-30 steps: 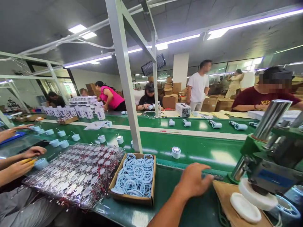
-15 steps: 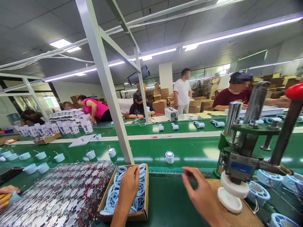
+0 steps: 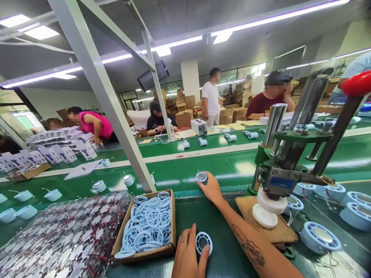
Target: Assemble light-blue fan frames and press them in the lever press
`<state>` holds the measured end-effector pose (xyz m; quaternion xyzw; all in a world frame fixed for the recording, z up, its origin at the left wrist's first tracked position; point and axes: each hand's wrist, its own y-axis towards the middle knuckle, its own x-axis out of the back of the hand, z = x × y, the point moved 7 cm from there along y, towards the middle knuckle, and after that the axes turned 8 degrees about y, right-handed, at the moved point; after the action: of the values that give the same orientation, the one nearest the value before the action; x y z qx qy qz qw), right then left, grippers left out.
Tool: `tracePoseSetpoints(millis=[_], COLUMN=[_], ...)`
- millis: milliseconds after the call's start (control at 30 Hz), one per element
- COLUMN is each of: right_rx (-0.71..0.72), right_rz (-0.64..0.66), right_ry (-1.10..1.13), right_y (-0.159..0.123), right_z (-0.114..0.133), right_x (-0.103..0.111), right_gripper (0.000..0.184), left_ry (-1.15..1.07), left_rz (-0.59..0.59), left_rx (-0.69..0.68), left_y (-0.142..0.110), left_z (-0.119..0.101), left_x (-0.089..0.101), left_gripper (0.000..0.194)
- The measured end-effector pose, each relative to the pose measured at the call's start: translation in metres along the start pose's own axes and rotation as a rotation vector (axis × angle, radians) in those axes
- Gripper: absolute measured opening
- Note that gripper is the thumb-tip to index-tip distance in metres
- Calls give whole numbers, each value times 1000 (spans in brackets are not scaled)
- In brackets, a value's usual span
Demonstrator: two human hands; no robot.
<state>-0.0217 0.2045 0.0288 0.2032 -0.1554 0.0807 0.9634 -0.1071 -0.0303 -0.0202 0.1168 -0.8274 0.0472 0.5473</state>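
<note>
My left hand [image 3: 188, 253] is closed at the front edge, thumb and fingers gripping a flat light-blue slotted ring [image 3: 198, 235]. Out on the green belt, my right hand [image 3: 213, 189] has its fingers round a small light-blue round housing [image 3: 201, 177] with a metallic disc in its top. Left of my left hand is a cardboard box [image 3: 173, 231] full of similar blue rings. To the right of my hands a hand press [image 3: 282, 179] with a red-knobbed lever stands over a white round base [image 3: 264, 216].
Several finished-looking blue housings [image 3: 320, 237] with wires lie right of the press. A spread of metal discs with red wires [image 3: 72, 231] covers the left. A slanted white post [image 3: 101, 92] rises behind the box. Co-workers sit across the green belt [image 3: 171, 170].
My left hand has left the box of rings and come right and nearer with a ring. My right hand has reached forward and taken hold of the housing. The view has shifted.
</note>
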Motion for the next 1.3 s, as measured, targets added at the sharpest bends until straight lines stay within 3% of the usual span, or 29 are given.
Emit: tracePoseSetpoints(millis=[100,267,367,433,633,767,900,1067,1233,1300], right_rx=[-20,-152,-221,-232,-169,-178,-149,-133,-148,-158], right_rz=[42,110,197,269,393,422,437,436,489,513], right_ry=[54,112,176,224,305,293,280,240,247,252], right_y=[-39,-129,-167,-181,-186,-188,-190,-191,-191,-191], right_z=[9,11,10,11,21,17,15,14,15,14], right_x=[23,64,71,71,70,70,69,70,73,74], right_gripper=[52,60,65,64,81,85,84,80,78,79], left_ry=[-54,-195,-308,-371,-399,-379,-381,-460,-549,-536], left_rz=[-40,-214,-271,-219,109,192,266,308,172,186], left_rx=[-62,-103,-85,-84,-285,-327,-319,-249,-278,-300], left_y=[-11,-19,-15,-8,12,16,16,18,25,27], left_z=[-2,-10,-21,-32,-69,-71,-66,-60,-54,-52], left_x=[3,24,40,45,36,23,9,5,9,9], left_gripper=[60,53,54,56,67,73,61,58,59,55])
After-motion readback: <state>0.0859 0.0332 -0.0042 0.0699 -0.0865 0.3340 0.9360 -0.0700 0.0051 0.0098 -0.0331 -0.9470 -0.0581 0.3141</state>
